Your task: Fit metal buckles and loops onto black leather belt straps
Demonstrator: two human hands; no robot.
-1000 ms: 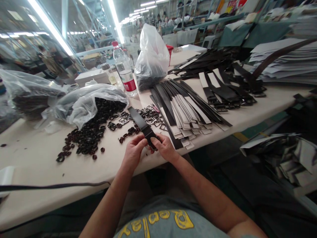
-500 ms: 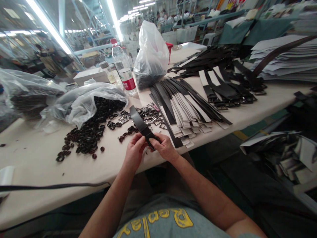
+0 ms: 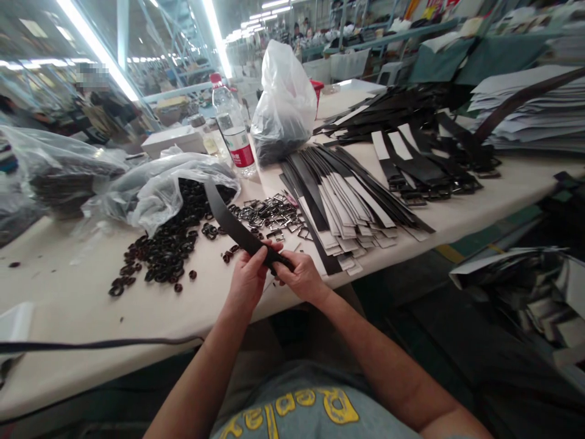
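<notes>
Both hands hold one black belt strap [image 3: 231,222] above the front edge of the table. My left hand [image 3: 249,274] pinches it between thumb and fingers near its lower part. My right hand [image 3: 301,274] is closed round its near end, which the fingers partly hide; I cannot make out whether a buckle sits there. The strap's free end points up and to the left. Behind the hands lies a pile of metal buckles [image 3: 274,213]. Left of them are many dark belt loops [image 3: 167,259], spilling from a clear plastic bag [image 3: 146,198].
A stack of black straps with white ends [image 3: 347,207] lies right of the hands. Buckled belts [image 3: 425,167] lie beyond it. A water bottle [image 3: 234,131] and a tied plastic bag [image 3: 286,103] stand behind. White sheets [image 3: 530,110] are piled far right.
The strap has swung down to the left and now looks straighter and longer, its free end over the loops. Both hands still grip it, with the right fingers shifted on its near end.
</notes>
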